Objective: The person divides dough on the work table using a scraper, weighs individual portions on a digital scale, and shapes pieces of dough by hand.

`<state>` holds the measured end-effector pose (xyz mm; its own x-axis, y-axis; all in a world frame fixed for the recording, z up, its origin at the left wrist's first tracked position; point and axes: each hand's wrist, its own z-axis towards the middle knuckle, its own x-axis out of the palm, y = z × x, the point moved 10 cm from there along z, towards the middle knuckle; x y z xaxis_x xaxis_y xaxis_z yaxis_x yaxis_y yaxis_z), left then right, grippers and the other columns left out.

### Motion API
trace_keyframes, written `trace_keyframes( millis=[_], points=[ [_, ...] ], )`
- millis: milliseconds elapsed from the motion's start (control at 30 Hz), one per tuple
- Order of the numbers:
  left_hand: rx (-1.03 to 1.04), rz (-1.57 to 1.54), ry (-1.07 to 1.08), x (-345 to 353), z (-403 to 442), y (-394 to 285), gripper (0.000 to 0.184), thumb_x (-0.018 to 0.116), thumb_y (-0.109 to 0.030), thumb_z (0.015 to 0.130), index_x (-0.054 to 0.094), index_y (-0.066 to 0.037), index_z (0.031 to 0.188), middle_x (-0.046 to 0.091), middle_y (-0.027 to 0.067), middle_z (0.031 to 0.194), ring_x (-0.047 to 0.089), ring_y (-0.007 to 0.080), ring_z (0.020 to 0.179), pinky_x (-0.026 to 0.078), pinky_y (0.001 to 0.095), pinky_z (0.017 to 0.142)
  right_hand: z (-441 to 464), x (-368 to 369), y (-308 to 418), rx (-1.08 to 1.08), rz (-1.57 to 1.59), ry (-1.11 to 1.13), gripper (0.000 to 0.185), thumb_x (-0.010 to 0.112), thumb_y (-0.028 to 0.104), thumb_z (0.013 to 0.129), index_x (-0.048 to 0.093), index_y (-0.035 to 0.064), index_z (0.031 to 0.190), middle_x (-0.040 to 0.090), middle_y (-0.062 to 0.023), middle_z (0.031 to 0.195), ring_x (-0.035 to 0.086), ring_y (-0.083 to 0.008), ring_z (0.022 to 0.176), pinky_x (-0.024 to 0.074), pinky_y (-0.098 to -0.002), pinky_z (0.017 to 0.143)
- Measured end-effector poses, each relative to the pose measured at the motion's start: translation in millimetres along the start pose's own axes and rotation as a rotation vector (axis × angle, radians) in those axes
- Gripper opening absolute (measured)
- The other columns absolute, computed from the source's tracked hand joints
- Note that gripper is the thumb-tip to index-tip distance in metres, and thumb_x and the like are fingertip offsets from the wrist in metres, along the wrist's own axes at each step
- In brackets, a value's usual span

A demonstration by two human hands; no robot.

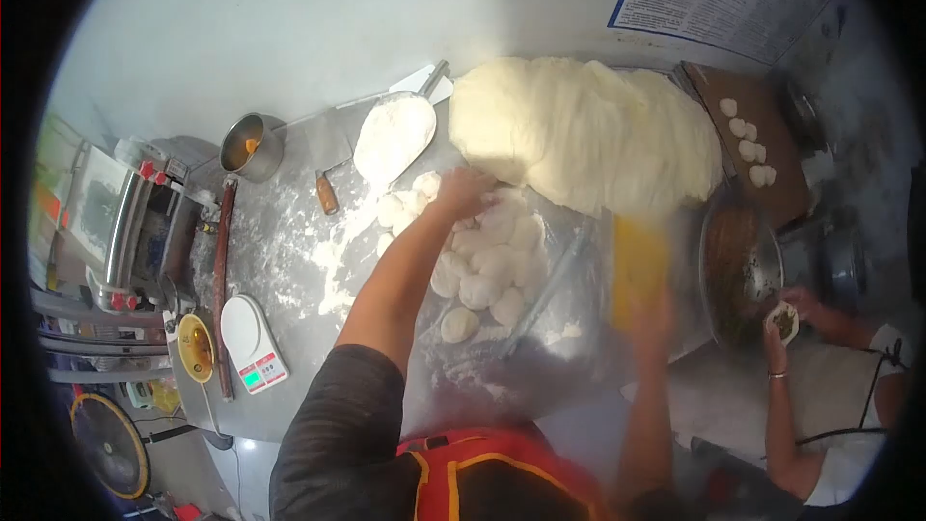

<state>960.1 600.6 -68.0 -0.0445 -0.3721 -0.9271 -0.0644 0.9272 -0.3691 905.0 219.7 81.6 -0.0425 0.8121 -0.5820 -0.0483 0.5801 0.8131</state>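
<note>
My left hand (468, 193) reaches over a cluster of floured dough balls (480, 291), its fingers stretched out and resting at the upper part of the pile. Just beyond it lies a large slab of soft pale dough (584, 130), folded and sagging at its near edge. My right hand (651, 316) is smeared by motion over the lower end of a yellow flat rectangular piece (639, 256), so its finger position and any grip are unclear. Left of my hand, a metal scoop (394, 140) heaped with flour lies near a wooden-handled tool (327, 195).
A white scale (253, 342), a yellow bowl (196, 347), a long dark red rod (225, 280) and a metal pot (253, 148) occupy the left. At right, a co-worker's hands (786, 318) hold a filled wrapper beside a large metal bowl (741, 260). Dough pieces sit on a brown board (762, 135).
</note>
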Motion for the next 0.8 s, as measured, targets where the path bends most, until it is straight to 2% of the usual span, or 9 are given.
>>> trace_keyframes(
  millis=[100,167,300,433,533,633,667,767,800],
  points=[
    [-0.021,0.096,-0.064,-9.5,-16.5,-26.2,0.048,0.056,-0.055,0.080,0.060,-0.026,0.118,0.055,0.0067,0.120,0.043,0.0284,0.117,0.035,0.0511,0.092,9.8,-4.3,23.6,-0.007,0.047,0.020,0.032,0.061,0.016,0.084,0.053,-0.0010,0.109,0.060,-0.0127,0.102,0.059,-0.0235,0.092,0.0454,-0.0353,0.083],
    [-0.021,0.071,0.059,-4.8,-30.5,-29.5,0.054,0.057,-0.057,0.078,0.058,-0.026,0.122,0.056,0.0078,0.118,0.043,0.0281,0.117,0.034,0.0505,0.094,28.2,5.1,59.2,-0.061,0.116,0.007,0.033,0.061,0.016,0.084,0.053,-0.0011,0.110,0.061,-0.0136,0.100,0.060,-0.0235,0.090,0.0465,-0.0363,0.080],
    [0.032,-0.001,0.112,-10.4,-63.2,-42.2,0.053,0.060,-0.056,0.077,0.059,-0.025,0.120,0.056,0.0089,0.116,0.043,0.0299,0.117,0.034,0.0499,0.095,94.3,90.7,86.0,-0.355,-0.303,0.088,0.033,0.061,0.021,0.084,0.051,-0.0006,0.107,0.062,-0.0238,0.089,0.062,-0.0379,0.084,0.0477,-0.0429,0.073],
    [-0.043,-0.120,0.276,-7.9,-41.9,-21.4,0.059,0.064,-0.051,0.076,0.053,-0.023,0.126,0.053,0.0125,0.121,0.042,0.0337,0.119,0.034,0.0520,0.095,130.3,161.2,106.2,-0.311,-0.159,0.128,0.037,0.056,0.020,0.086,0.044,0.0044,0.117,0.061,-0.0256,0.093,0.059,-0.0441,0.088,0.0466,-0.0476,0.073],
    [-0.086,-0.218,-0.431,-73.1,-16.1,-1.7,0.077,0.069,-0.051,0.071,0.040,-0.022,0.136,0.039,0.0188,0.136,0.033,0.0397,0.127,0.032,0.0556,0.098,137.4,188.0,112.9,-0.314,-0.184,0.168,0.045,0.053,0.015,0.087,0.037,0.0080,0.129,0.060,-0.0265,0.102,0.058,-0.0445,0.090,0.0466,-0.0483,0.076],
    [-0.227,-0.057,-0.369,-77.1,20.5,1.3,0.097,0.074,-0.053,0.064,0.027,-0.021,0.142,0.022,0.0234,0.145,0.020,0.0453,0.133,0.028,0.0579,0.101,129.4,189.0,125.7,-0.468,-0.152,0.139,0.057,0.051,0.010,0.087,0.028,0.0116,0.139,0.055,-0.0269,0.115,0.058,-0.0443,0.093,0.0465,-0.0484,0.079],
    [-0.264,-0.108,-0.357,-75.8,31.0,1.5,0.099,0.075,-0.054,0.063,0.026,-0.021,0.143,0.019,0.0234,0.146,0.017,0.0461,0.134,0.027,0.0585,0.102,125.8,184.7,132.9,-0.546,-0.122,0.116,0.060,0.050,0.008,0.087,0.025,0.0127,0.142,0.053,-0.0270,0.119,0.057,-0.0442,0.094,0.0464,-0.0484,0.080],
    [-0.331,-0.193,-0.313,-64.2,53.2,9.6,0.101,0.076,-0.053,0.061,0.026,-0.019,0.143,0.017,0.0236,0.147,0.014,0.0474,0.134,0.026,0.0588,0.103,124.9,196.2,120.3,-0.365,-0.143,0.315,0.065,0.047,0.007,0.088,0.018,0.0158,0.146,0.041,-0.0202,0.138,0.048,-0.0390,0.117,0.0418,-0.0434,0.094],
    [-0.329,-0.176,-0.305,-60.3,57.5,13.1,0.098,0.076,-0.051,0.063,0.028,-0.018,0.142,0.020,0.0238,0.146,0.016,0.0470,0.134,0.027,0.0579,0.103,128.9,201.9,120.9,-0.396,-0.168,0.324,0.066,0.048,0.007,0.088,0.018,0.0155,0.146,0.040,-0.0203,0.138,0.048,-0.0388,0.117,0.0419,-0.0430,0.094]
  ],
)
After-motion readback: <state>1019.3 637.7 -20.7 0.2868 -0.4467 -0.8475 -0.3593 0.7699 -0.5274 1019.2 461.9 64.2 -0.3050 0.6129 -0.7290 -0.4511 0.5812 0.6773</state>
